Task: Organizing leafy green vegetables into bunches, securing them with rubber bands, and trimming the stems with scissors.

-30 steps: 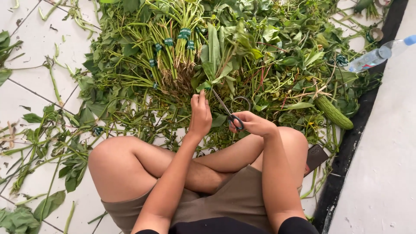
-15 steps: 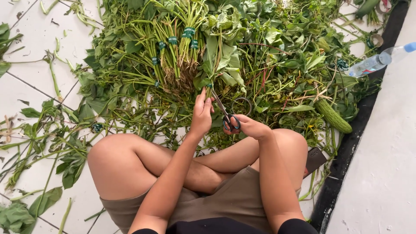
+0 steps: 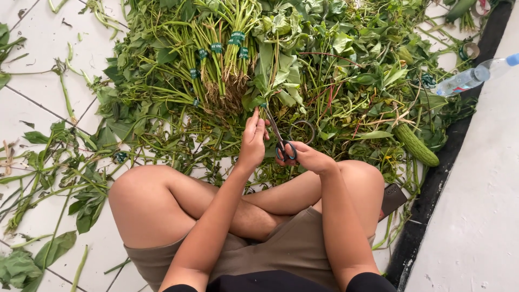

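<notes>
White tiled floor (image 3: 32,81) in daylight, dark channel (image 3: 432,194) beside a pale concrete strip (image 3: 481,216).

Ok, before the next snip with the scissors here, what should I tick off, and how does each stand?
1. Scissors gripped: ok, the right hand has fingers through the black handles.
2. Blades on a stem: cannot tell, the tips run up beside the left hand into the greens.
3. Left fingers away from the blades: not ok, they lie right against them.
4. Tied bundles out of the cut line: ok, they lie left of the blade tips.
5. Phone safe: cannot tell, it is half hidden by the right knee.
6. Bottle out of the way: ok, far right, on the ledge.
</notes>
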